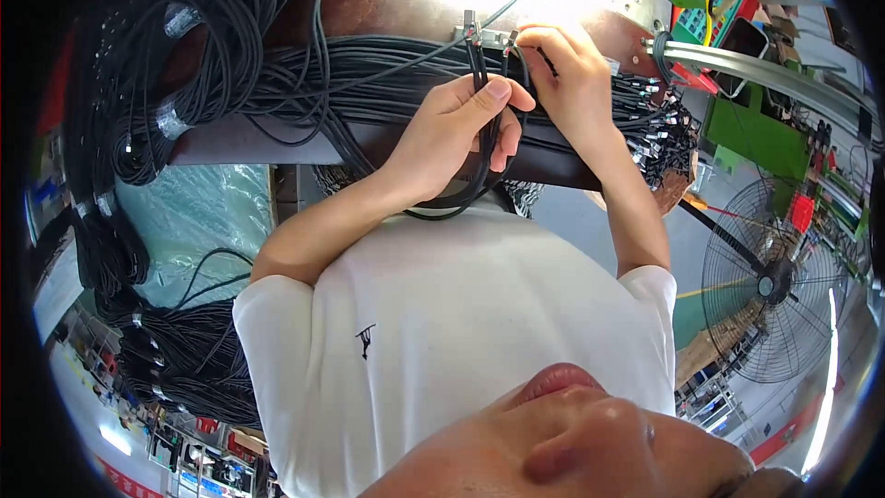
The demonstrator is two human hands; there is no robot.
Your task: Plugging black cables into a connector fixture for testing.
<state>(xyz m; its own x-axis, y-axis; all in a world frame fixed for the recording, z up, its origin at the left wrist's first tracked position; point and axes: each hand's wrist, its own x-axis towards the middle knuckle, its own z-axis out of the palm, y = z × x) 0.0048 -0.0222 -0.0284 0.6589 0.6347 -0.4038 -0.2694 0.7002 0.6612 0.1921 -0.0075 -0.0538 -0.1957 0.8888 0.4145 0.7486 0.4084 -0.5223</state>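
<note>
At upper centre I see the left hand [450,132] clasping slim black cables [477,61] tipped with silver metal connectors [471,26]; the right hand [577,72] curls just beside, its grip I cannot tell.

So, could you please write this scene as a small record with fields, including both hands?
Left hand: closed around a few black cables below their metal connectors; hand
Right hand: fingertips at another connector; hand; exact grip unclear
Between connectors: small metal bar
Work surface: reddish-brown bench
Across bench: long bundle of black cables
Left side: large coils of black cable
Beyond right hand: many loose connector ends
Lower right: wire-caged fan
</note>
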